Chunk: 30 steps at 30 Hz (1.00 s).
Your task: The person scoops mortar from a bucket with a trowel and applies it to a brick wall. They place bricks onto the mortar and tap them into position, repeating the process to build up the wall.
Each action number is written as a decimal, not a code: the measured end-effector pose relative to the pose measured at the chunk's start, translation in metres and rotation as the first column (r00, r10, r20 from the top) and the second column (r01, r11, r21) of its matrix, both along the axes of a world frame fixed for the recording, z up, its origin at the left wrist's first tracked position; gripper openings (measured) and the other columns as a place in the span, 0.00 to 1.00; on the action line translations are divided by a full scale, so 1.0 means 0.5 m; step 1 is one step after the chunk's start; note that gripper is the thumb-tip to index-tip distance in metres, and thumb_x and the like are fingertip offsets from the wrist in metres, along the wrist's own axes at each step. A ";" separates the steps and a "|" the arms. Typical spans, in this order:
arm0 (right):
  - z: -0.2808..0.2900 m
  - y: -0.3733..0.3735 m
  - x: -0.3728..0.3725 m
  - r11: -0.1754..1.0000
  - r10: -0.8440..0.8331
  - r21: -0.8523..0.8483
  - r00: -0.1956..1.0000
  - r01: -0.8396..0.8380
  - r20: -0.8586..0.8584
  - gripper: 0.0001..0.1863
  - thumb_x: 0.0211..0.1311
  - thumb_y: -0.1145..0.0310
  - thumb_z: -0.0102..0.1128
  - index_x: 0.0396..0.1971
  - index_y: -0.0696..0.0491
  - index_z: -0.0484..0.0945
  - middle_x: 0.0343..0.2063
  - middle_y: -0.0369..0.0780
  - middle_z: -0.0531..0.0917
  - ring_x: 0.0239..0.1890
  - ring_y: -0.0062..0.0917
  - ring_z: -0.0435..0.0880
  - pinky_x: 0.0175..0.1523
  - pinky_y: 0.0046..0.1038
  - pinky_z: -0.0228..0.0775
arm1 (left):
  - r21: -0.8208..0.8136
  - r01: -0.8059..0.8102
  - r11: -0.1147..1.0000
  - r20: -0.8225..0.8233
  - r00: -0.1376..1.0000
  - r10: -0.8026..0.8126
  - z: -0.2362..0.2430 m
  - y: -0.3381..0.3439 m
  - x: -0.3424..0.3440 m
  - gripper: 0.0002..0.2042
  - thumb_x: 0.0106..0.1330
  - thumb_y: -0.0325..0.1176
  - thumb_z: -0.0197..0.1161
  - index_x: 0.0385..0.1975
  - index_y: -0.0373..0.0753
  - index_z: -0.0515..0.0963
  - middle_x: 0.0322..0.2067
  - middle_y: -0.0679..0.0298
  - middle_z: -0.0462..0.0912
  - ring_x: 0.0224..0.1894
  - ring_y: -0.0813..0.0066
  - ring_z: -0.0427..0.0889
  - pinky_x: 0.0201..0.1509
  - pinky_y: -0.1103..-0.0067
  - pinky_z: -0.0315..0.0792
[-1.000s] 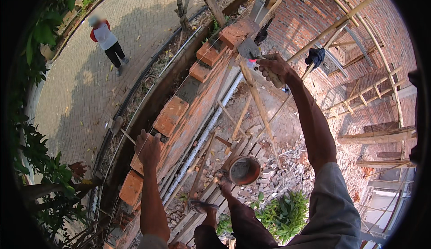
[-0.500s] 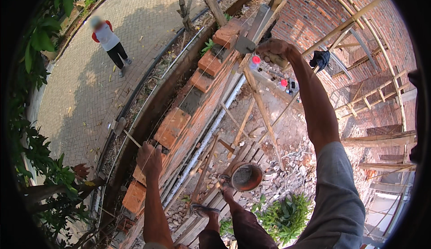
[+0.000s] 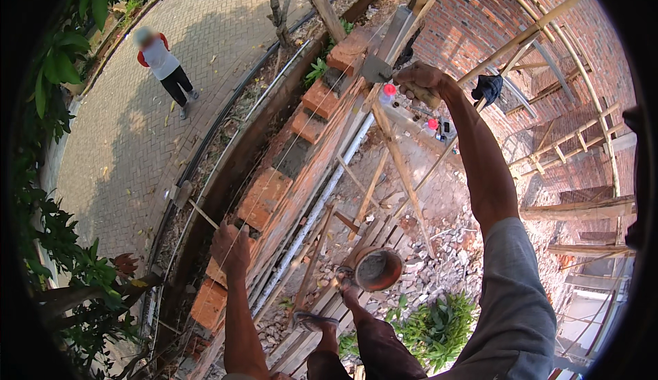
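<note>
My right hand (image 3: 419, 81) is closed round the wooden handle of a trowel (image 3: 375, 69). Its grey blade lies over the far end of the brick wall, beside an orange brick (image 3: 348, 51). Nearer me on the left, my curled left hand (image 3: 231, 250) rests at the wall top, by another brick (image 3: 264, 198). A pale stick (image 3: 203, 213) with a blocky end meets this hand; whether the fingers grip it, I cannot tell. Grey mortar (image 3: 293, 158) fills a gap between the bricks. A thin string runs along the row.
Below stands a round bucket (image 3: 378, 269) of grey mix beside my feet on wooden planks (image 3: 322, 311). Wooden props and rubble (image 3: 439, 243) lie right of the wall. A trench (image 3: 233, 174) and paved road (image 3: 116, 140) lie left, where a person (image 3: 164, 61) stands. Bamboo scaffolding (image 3: 589, 92) rises at right.
The view has shifted slightly, and my left hand sits marginally farther right. My right hand and the trowel stay in almost the same place.
</note>
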State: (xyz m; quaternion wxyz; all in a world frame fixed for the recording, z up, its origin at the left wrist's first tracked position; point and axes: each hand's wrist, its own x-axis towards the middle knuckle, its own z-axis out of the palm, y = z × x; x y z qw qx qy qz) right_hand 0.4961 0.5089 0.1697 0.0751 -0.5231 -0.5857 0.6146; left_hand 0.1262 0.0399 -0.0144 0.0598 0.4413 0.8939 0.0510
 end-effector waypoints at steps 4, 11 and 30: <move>-0.003 0.017 0.003 1.000 0.014 0.026 0.999 -0.014 0.035 0.15 0.65 0.62 0.62 0.31 0.61 0.79 0.21 0.39 0.79 0.16 0.21 0.77 0.16 0.26 0.74 | -0.026 -0.036 0.999 0.041 0.998 0.037 0.022 0.008 0.009 0.32 0.68 0.54 0.55 0.64 0.36 0.64 0.55 0.47 0.71 0.55 0.48 0.72 0.58 0.56 0.65; -0.006 0.045 0.017 0.995 0.087 0.049 0.994 -0.090 0.061 0.14 0.66 0.61 0.60 0.33 0.59 0.80 0.21 0.37 0.79 0.16 0.19 0.76 0.17 0.24 0.70 | -0.029 -0.030 0.999 0.056 0.998 0.032 0.034 0.011 0.010 0.33 0.68 0.56 0.55 0.63 0.35 0.64 0.54 0.46 0.72 0.55 0.48 0.73 0.58 0.56 0.65; -0.007 -0.103 0.099 0.977 -0.014 0.209 0.970 -0.039 0.244 0.19 0.61 0.58 0.64 0.30 0.63 0.74 0.20 0.41 0.80 0.15 0.24 0.78 0.18 0.28 0.70 | 0.003 -0.040 0.999 0.104 0.994 0.039 0.047 0.013 0.017 0.31 0.68 0.53 0.55 0.61 0.35 0.66 0.53 0.47 0.73 0.54 0.48 0.73 0.57 0.57 0.65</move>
